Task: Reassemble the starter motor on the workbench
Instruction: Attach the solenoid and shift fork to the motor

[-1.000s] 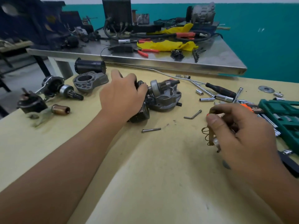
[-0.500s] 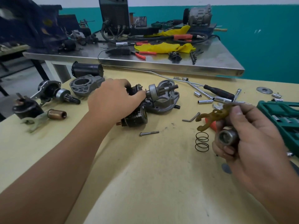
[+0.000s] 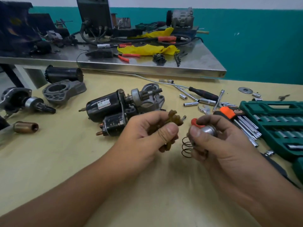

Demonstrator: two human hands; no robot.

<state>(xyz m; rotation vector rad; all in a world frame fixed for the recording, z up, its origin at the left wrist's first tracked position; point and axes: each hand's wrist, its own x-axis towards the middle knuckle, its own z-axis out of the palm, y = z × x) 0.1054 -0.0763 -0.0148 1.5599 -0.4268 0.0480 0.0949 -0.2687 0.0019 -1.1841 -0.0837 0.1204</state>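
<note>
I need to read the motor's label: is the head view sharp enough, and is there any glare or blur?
Head view: the starter motor is fairly sharp, but its label text is too small to read; soft glare streaks the steel table; the forearms are motion-blurred; wide-angle bending at the edges.

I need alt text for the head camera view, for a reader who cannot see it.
Over a yellow workbench, the left hand grips a brown shift fork and the right hand holds a metal plunger with a coil spring. Behind them lies a black starter motor; a green socket set sits at right.
</note>
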